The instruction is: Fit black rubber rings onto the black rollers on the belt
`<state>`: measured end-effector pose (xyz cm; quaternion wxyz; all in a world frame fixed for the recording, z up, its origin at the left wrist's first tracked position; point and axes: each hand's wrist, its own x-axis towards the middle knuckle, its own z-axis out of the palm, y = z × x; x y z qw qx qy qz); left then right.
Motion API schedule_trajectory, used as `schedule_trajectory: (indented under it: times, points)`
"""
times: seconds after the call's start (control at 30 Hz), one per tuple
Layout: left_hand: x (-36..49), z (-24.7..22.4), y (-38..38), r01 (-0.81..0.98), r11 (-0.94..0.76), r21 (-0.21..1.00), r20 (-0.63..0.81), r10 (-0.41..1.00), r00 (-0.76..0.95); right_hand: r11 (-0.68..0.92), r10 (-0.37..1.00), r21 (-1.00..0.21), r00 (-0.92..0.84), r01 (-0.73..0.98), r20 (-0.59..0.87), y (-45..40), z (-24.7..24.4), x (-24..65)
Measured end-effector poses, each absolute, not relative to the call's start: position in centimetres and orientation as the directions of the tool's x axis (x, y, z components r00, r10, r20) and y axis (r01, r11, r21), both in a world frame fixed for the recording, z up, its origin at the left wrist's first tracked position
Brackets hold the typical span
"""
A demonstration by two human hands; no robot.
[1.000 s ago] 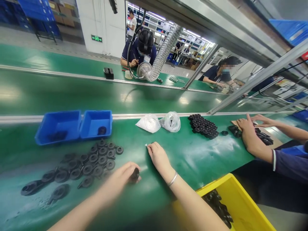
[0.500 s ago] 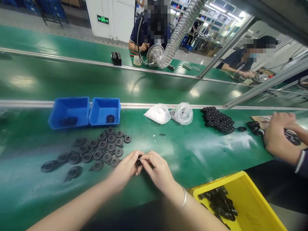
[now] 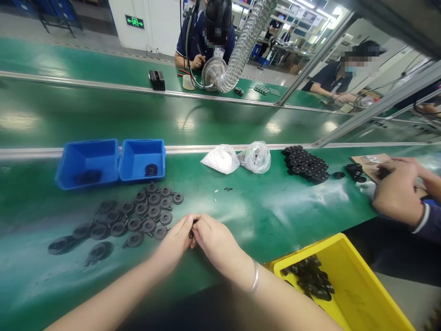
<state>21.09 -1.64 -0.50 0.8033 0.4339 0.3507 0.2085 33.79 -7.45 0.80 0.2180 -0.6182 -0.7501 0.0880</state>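
My left hand [image 3: 179, 236] and my right hand [image 3: 214, 236] meet over the green table [image 3: 255, 207]. Both are closed on one small black part [image 3: 193, 225], mostly hidden by the fingers. To the left lie several round black parts [image 3: 134, 224] with short stems. Beyond my hands are a few tiny white pieces [image 3: 216, 191] and tiny black pieces [image 3: 228, 189]. Further back sit a clear bag of white material [image 3: 221, 159] and an open clear bag [image 3: 257, 157].
Two blue bins [image 3: 87, 161] stand at the back left, and a yellow bin [image 3: 358, 280] with black parts at the lower right. A black pile [image 3: 305, 163] lies back right. A co-worker's hands [image 3: 399, 188] work at the right.
The view has shifted slightly, moving the scene a little left. My right hand has turned and closed further over the black part, hiding more of it.
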Motion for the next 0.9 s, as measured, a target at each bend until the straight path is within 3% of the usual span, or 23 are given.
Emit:
schedule_trajectory:
  times: [0.13,0.2,0.27,0.33,0.7,0.9]
  points:
    - [21.2,0.2,-1.7,-0.09,0.601,0.794,-0.38,0.607,0.698,0.223,0.968,-0.536,-0.12,0.814,0.22,-7.2,1.2,36.4]
    - [21.2,0.6,-1.6,-0.104,0.652,0.751,-0.399,0.573,0.716,0.103,0.964,-0.599,0.068,0.794,0.256,-6.8,0.8,39.5]
    - [21.1,0.9,-1.5,-0.088,0.676,0.732,-0.424,0.553,0.717,-0.122,0.896,-0.571,0.337,0.812,0.288,-6.2,0.1,43.0]
    - [21.0,0.7,-1.4,-0.065,0.673,0.737,-0.436,0.547,0.715,-0.195,0.866,-0.544,0.404,0.816,0.295,-5.5,-0.8,45.9]
    - [21.4,0.4,-1.2,-0.055,0.666,0.744,-0.433,0.544,0.719,-0.172,0.883,-0.405,0.322,0.898,0.34,-4.2,-2.3,46.7]
    - [21.0,0.5,-0.8,-0.111,0.723,0.682,-0.418,0.51,0.752,-0.091,0.892,-0.428,0.265,0.899,0.367,-5.3,-0.5,44.5]
